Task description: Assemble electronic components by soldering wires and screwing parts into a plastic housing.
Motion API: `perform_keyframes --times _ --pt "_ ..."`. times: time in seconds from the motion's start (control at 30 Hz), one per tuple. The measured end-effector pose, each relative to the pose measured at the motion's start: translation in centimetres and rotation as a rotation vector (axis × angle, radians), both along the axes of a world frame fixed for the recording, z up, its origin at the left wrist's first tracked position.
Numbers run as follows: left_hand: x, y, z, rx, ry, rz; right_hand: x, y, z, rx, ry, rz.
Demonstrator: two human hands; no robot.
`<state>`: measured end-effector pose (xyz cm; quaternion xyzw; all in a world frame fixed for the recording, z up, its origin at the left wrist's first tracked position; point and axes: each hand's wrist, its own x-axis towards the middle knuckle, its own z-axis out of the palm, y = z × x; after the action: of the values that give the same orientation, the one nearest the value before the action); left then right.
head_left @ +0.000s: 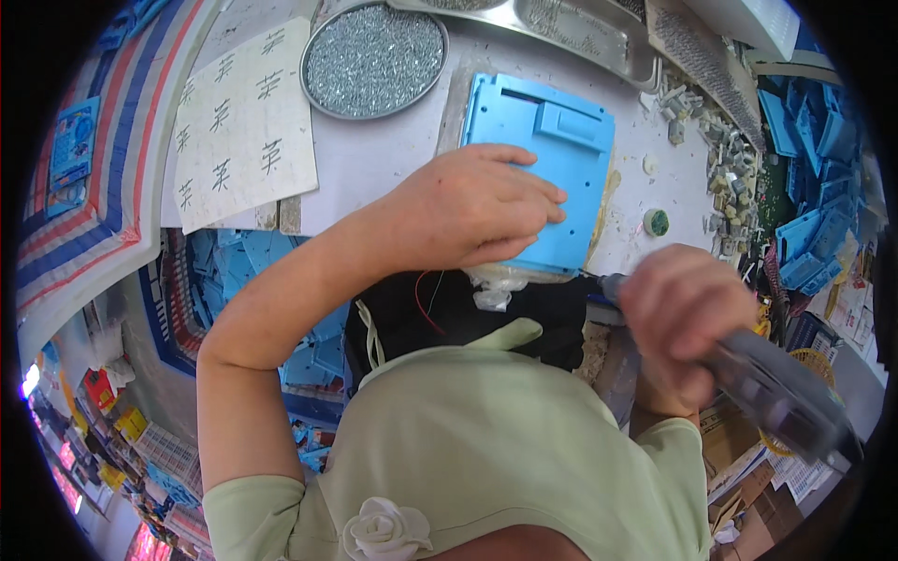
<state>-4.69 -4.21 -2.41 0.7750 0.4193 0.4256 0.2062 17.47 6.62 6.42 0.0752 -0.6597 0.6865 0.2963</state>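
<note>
A flat blue plastic panel (552, 140) with small holes and a raised block near its far side lies on the table in front of me. My left hand (482, 206) rests on the panel's left part, palm down with the fingers stretched across it. In my right hand (687, 309), blurred by motion, is a dark power screwdriver (781, 393). Its body points back to the lower right, and its tip reaches the panel's near right corner. The tip's exact contact cannot be made out. Clear plastic wrap (493, 292) sticks out under the panel's near edge.
A round metal dish (374, 61) full of small screws stands at the far left, beside a handwritten paper sheet (245, 126). Metal trays (641, 70) line the back. Small pale parts (734, 187) and a green-topped roll (656, 222) lie right. Blue plastic pieces (823, 224) are piled farther right.
</note>
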Motion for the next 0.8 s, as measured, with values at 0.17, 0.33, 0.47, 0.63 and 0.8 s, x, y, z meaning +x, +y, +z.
perform_keyframes --times 0.17,0.33,0.47,0.63,0.8 --pt "-0.3 0.4 0.3 -0.001 0.012 -0.001 -1.5 0.2 -0.6 -0.029 -0.001 -0.103" --pt "-0.2 0.4 -0.1 -0.008 -0.039 0.013 -1.4 0.3 -0.5 -0.004 -0.047 -0.088" --pt "-0.1 0.4 -0.3 -0.031 -0.029 0.004 -2.6 0.3 -1.4 0.1 -0.07 -0.079" --pt "-0.3 0.2 -0.2 -0.036 0.006 0.001 -3.2 1.4 -0.6 0.108 -0.074 0.009" --pt "-0.7 0.8 -0.1 -0.014 0.013 -0.023 -3.5 2.7 -0.5 0.056 -0.08 -0.234"
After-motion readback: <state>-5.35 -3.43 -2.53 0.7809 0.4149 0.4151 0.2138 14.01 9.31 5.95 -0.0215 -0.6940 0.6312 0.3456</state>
